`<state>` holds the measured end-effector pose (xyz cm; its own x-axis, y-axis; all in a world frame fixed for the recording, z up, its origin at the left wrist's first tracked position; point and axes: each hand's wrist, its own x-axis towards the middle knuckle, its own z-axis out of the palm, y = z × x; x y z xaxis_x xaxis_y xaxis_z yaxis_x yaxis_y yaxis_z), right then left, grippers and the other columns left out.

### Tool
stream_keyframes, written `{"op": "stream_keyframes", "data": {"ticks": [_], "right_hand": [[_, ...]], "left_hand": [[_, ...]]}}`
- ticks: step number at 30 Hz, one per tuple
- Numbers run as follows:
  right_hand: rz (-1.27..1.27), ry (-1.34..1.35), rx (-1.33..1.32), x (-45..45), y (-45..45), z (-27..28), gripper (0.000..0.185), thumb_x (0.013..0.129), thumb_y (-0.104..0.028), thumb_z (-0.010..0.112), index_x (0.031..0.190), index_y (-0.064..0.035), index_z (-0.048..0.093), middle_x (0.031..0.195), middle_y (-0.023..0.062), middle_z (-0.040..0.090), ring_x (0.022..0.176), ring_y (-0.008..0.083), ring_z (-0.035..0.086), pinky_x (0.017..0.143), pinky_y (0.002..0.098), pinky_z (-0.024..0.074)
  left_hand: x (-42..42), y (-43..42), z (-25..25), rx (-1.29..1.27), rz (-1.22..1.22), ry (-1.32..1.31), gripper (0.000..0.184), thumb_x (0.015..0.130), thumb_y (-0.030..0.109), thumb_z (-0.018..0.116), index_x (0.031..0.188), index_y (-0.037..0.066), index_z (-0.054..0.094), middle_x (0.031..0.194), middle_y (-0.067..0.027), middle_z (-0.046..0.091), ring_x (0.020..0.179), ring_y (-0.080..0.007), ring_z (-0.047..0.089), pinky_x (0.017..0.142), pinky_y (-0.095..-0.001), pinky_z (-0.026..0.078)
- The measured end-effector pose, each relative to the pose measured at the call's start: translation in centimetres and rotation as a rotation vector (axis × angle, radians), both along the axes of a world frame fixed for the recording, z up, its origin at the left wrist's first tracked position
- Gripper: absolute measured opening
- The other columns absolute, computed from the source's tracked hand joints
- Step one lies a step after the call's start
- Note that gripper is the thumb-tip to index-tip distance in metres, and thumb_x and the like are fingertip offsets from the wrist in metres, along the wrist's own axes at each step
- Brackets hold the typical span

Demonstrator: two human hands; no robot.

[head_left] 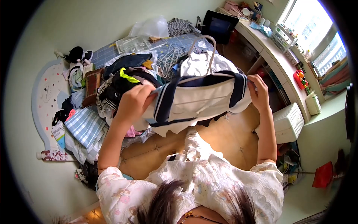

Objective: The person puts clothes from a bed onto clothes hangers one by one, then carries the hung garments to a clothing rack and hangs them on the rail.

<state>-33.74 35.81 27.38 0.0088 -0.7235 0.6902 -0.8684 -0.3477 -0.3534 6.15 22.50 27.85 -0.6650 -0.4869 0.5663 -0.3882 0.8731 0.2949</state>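
A white shirt (197,98) with a navy, white-striped sailor collar is stretched between my hands in front of me. A white hanger (213,56) shows at its neckline, with its loop standing up above the collar. My left hand (137,100) is closed on the shirt's left shoulder, thumb and fingers pinching the cloth. On the other side, my right hand (258,91) pinches the right shoulder edge. Right behind the collar lies another white garment (209,62). The lower part of the shirt hangs toward me, partly folded out of sight.
A heap of clothes (126,74) covers the bed's left side, with a blue checked cloth (85,127) nearer me. White hangers (172,59) lie tangled on the blue sheet. A long desk (268,48) runs along the right, beside a white plastic box (285,121).
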Motion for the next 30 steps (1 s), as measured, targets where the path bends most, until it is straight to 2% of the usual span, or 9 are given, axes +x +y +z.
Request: {"op": "stream_keyframes", "data": {"ticks": [3,11,17,20,24,26,28,29,30], "right_hand": [[-0.063,0.0,0.03,-2.2,1.1,-1.0,0.012,0.084,0.005,0.058,0.096,0.0008,0.06,0.083,0.014,0.057,0.072,0.0279,0.057,0.064,0.0301,0.0475],[-0.163,-0.009,0.053,-10.9,-2.2,-1.5,0.016,0.083,0.006,0.058,0.097,-0.0009,0.063,0.087,0.0134,0.06,0.075,0.0279,0.059,0.064,0.0304,0.049],[-0.151,0.094,0.06,-22.0,-14.1,-4.0,0.015,0.083,0.002,0.058,0.095,-0.0032,0.065,0.088,0.013,0.061,0.084,0.0303,0.058,0.077,0.0354,0.0469],[-0.135,0.083,0.128,-27.3,-22.8,-7.1,0.014,0.084,-0.001,0.057,0.096,-0.0036,0.065,0.089,0.012,0.061,0.085,0.0301,0.057,0.08,0.0356,0.0448],[-0.046,0.037,0.217,-34.5,-39.3,-16.4,0.016,0.083,-0.005,0.058,0.098,-0.0064,0.063,0.09,0.0113,0.061,0.091,0.0316,0.057,0.08,0.0393,0.044],[-0.197,0.052,0.167,-35.1,-46.9,-22.6,0.024,0.08,-0.006,0.058,0.104,-0.0054,0.063,0.103,0.0121,0.062,0.098,0.033,0.056,0.088,0.0418,0.0435],[-0.363,0.021,0.32,-33.6,-51.5,-27.8,0.045,0.078,-0.008,0.058,0.123,-0.0043,0.052,0.125,0.0176,0.052,0.114,0.0374,0.048,0.095,0.0425,0.041],[-0.356,-0.032,0.355,-32.4,-52.5,-29.5,0.047,0.078,-0.008,0.058,0.124,-0.0047,0.051,0.126,0.0176,0.051,0.115,0.0372,0.048,0.096,0.0426,0.0405],[-0.351,-0.085,0.397,-31.2,-52.4,-31.1,0.049,0.077,-0.007,0.057,0.126,-0.0051,0.05,0.128,0.0176,0.05,0.116,0.0369,0.048,0.097,0.0428,0.04]], "left_hand": [[-2.9,-0.3,-1.5,0.029,-0.072,-0.076,0.018,0.08,0.013,0.067,0.094,0.006,0.057,0.083,-0.0106,0.064,0.078,-0.0303,0.063,0.064,-0.0385,0.05],[-12.8,-4.7,-2.9,0.178,-0.173,-0.075,0.021,0.081,0.01,0.066,0.099,0.005,0.057,0.085,-0.0119,0.064,0.078,-0.0308,0.063,0.065,-0.0378,0.05],[-22.0,-12.7,-6.3,0.45,-0.078,-0.071,0.03,0.081,0.005,0.066,0.107,0.006,0.049,0.087,-0.0135,0.063,0.077,-0.0309,0.063,0.066,-0.0379,0.049],[-27.5,-19.1,-10.3,0.33,-0.099,-0.096,0.022,0.082,0.003,0.061,0.096,0.006,0.046,0.085,-0.0126,0.058,0.083,-0.0338,0.06,0.069,-0.04,0.048],[-34.1,-30.4,-18.4,0.274,0.161,-0.258,0.018,0.08,0.004,0.056,0.098,0.007,0.052,0.095,-0.0131,0.058,0.094,-0.0342,0.057,0.081,-0.043,0.047],[-36.6,-37.8,-22.8,0.341,0.261,-0.417,0.028,0.082,0.011,0.059,0.109,0.011,0.056,0.108,-0.0131,0.056,0.103,-0.034,0.054,0.089,-0.045,0.044],[-38.0,-40.2,-27.6,0.176,0.52,-0.342,0.043,0.083,0.016,0.061,0.125,0.018,0.053,0.129,-0.0146,0.048,0.121,-0.0338,0.044,0.101,-0.0506,0.035],[-38.8,-40.6,-30.1,0.326,0.646,-0.536,0.062,0.084,0.022,0.063,0.141,0.027,0.039,0.145,-0.016,0.03,0.134,-0.0356,0.028,0.107,-0.0548,0.025],[-39.6,-40.2,-31.4,0.386,0.636,-0.594,0.067,0.083,0.024,0.064,0.143,0.029,0.034,0.149,-0.0156,0.024,0.138,-0.0348,0.022,0.108,-0.0601,0.017]]}}
